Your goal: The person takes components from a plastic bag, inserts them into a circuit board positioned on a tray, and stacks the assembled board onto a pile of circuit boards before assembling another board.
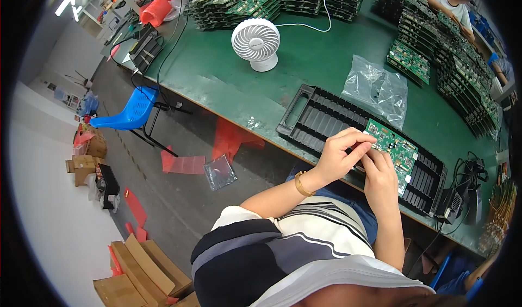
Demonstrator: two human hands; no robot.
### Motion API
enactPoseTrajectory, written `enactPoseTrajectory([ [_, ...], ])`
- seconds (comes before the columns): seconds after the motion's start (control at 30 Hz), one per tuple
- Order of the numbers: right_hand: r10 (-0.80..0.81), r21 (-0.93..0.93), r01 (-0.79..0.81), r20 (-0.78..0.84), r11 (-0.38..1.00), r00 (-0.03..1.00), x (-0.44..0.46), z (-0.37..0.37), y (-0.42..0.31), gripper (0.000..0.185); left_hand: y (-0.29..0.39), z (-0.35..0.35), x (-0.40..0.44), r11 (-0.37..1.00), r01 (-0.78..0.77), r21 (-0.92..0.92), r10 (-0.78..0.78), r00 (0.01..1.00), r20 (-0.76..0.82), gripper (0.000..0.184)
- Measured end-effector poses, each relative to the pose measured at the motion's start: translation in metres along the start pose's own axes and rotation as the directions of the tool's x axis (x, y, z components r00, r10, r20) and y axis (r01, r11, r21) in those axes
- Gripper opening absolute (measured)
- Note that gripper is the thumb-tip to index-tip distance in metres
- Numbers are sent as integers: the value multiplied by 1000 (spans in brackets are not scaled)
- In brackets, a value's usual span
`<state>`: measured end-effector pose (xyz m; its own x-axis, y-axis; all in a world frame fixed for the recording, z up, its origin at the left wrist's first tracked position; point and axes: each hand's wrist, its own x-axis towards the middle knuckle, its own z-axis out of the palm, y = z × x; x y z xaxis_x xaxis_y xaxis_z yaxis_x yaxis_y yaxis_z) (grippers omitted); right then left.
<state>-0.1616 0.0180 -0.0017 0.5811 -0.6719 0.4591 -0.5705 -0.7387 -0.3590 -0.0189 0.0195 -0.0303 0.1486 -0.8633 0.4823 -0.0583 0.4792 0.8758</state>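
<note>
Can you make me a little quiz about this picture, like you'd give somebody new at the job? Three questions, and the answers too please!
1. Pick one: what are the left hand and right hand busy at?
A) a shoe
B) a circuit board
C) a cup

2. True or false: the white fan stands on the green table.

3. Fill in the blank: the bracelet is on the person's ____ wrist.

Key:
1. B
2. True
3. left
</note>
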Motion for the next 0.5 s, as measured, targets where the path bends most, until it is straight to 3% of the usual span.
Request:
enactPoseTrajectory([
  [0.5, -53, -87, 57, 49, 995, 997, 2, -7, 9, 24, 0, 2, 0, 1000, -19, 13, 19, 1000, 14, 17],
])
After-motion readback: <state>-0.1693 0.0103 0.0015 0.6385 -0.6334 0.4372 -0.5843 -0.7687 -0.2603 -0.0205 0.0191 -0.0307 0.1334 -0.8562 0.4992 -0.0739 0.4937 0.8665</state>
